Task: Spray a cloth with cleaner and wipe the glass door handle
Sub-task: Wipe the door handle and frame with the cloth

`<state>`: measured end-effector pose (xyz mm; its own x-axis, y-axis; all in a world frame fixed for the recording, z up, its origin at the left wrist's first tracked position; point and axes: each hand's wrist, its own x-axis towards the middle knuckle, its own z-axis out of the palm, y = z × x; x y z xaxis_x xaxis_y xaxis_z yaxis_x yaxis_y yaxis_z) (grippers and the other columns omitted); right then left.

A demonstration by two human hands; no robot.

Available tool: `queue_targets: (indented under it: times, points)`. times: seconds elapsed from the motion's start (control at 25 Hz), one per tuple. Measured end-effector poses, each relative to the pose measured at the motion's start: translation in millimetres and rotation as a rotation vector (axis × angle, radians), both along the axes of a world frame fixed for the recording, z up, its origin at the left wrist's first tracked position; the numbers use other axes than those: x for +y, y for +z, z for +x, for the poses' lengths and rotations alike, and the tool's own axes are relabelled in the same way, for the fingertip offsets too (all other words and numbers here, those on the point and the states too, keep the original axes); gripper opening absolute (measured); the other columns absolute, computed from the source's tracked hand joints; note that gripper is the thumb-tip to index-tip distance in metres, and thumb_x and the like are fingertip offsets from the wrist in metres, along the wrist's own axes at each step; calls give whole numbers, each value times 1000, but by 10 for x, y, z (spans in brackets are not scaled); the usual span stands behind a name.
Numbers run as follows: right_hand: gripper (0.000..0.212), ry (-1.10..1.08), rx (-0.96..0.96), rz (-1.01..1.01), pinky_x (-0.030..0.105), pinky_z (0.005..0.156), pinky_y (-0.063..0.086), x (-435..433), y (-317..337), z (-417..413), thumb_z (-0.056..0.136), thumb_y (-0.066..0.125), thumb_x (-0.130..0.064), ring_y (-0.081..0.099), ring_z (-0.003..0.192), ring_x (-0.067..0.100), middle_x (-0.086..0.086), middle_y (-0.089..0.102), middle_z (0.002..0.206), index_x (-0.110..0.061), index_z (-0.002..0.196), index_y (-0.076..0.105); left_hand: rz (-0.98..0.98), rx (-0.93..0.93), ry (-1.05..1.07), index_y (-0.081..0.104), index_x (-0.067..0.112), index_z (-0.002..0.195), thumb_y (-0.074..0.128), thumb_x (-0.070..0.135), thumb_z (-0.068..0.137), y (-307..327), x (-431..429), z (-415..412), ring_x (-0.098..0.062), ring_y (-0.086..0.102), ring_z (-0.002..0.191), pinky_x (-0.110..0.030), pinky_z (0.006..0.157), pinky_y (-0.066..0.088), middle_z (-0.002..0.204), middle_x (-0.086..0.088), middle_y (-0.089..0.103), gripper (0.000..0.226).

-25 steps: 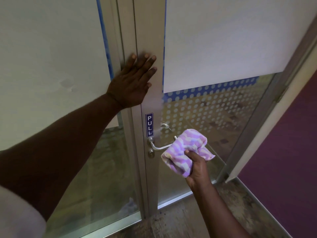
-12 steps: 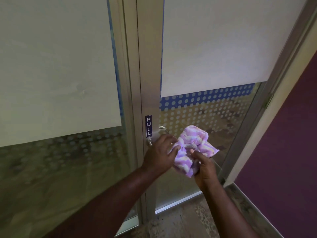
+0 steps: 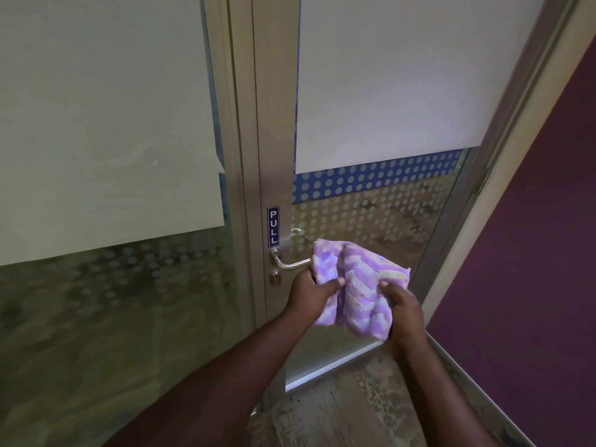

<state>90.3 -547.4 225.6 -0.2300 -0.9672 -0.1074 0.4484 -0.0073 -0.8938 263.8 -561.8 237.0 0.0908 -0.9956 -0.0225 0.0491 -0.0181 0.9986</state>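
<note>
The left hand (image 3: 311,290) has left the door frame and now grips the cloth (image 3: 356,288) alongside the right hand (image 3: 403,312), fingers of both clamped on it. The handle (image 3: 292,264) is uncovered; the cloth is probably being refolded before wiping.

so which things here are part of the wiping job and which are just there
Part of the job:
purple cloth, held by left hand and right hand
door handle

Just there:
PULL sign
keyhole
white paper sheets on the glass
dotted blue strip

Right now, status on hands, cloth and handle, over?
Left hand and right hand both gripping purple cloth. Cloth bunched in front of lever handle, contact unclear. Nothing in the way.
</note>
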Motion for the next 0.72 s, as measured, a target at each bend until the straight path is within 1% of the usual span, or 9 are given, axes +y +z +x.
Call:
queue_targets:
  times: [0.04, 0.08, 0.2, 0.24, 0.32, 0.44, 0.52, 0.6, 0.72]
  points:
    - [30, -26, 32, 4, 29, 64, 59, 20, 5, -87, 93, 56, -2, 73, 69, 22, 9, 77, 76, -12, 80, 81, 40, 57, 13, 73, 9, 107, 81, -2, 87, -29, 17, 29, -25, 72, 96, -53, 96, 59, 108, -14, 78, 24]
    - [27, -41, 47, 15, 30, 63, 59, 35, 18, -161, 92, 58, -4, 72, 67, 23, 9, 75, 74, -12, 78, 80, 79, 108, 19, 74, 8, 107, 77, -5, 89, -51, 37, 64, -29, 71, 96, -57, 96, 59, 111, -20, 78, 22]
    - [19, -83, 78, 44, 48, 82, 59, 99, -5, -371, 90, 65, -9, 74, 85, 37, 21, 78, 95, 1, 102, 76, 145, 230, -9, 74, 2, 110, 73, -8, 90, -124, 78, 170, -36, 70, 98, -62, 94, 56, 117, -29, 74, 22]
    - [22, -89, 99, 53, 47, 80, 61, 121, -23, -432, 89, 68, -10, 75, 85, 37, 21, 79, 96, 2, 106, 75, 152, 255, -25, 72, -2, 114, 74, -8, 90, -143, 82, 194, -39, 71, 101, -64, 95, 56, 118, -29, 74, 26]
    - [20, -124, 194, 67, 34, 62, 60, 197, -34, -518, 87, 72, -14, 75, 69, 25, 12, 79, 85, -2, 104, 76, 150, 268, -52, 69, -5, 122, 75, -8, 89, -146, 89, 212, -43, 71, 107, -63, 97, 57, 119, -27, 74, 34]
    - [19, -197, 386, 68, 27, 58, 59, 289, -82, -645, 89, 77, -13, 76, 70, 14, 6, 81, 93, -13, 108, 75, 86, 219, -77, 65, 0, 131, 75, -7, 91, -123, 112, 178, -37, 72, 106, -55, 91, 59, 123, -23, 74, 42]
    - [41, -256, 476, 54, 31, 69, 62, 379, -83, -741, 90, 80, -14, 76, 83, 12, 2, 76, 109, -19, 129, 67, 26, 189, -90, 61, 20, 137, 74, -6, 92, -108, 128, 130, -27, 73, 104, -49, 83, 63, 125, -6, 75, 54]
    - [54, -271, 497, 48, 34, 75, 63, 478, -85, -875, 90, 80, -13, 74, 86, 14, 3, 73, 109, -27, 139, 62, -18, 154, -105, 47, 38, 145, 74, -3, 94, -93, 155, 86, -11, 72, 91, -36, 68, 65, 121, 9, 70, 71]
    - [30, -193, 305, 79, 30, 66, 64, 638, -31, -1025, 95, 74, -8, 77, 81, 17, 13, 81, 101, -20, 122, 77, -32, 64, -157, 54, 21, 147, 68, -3, 99, -65, 176, 17, -13, 59, 79, -25, 68, 61, 99, -7, 64, 55]
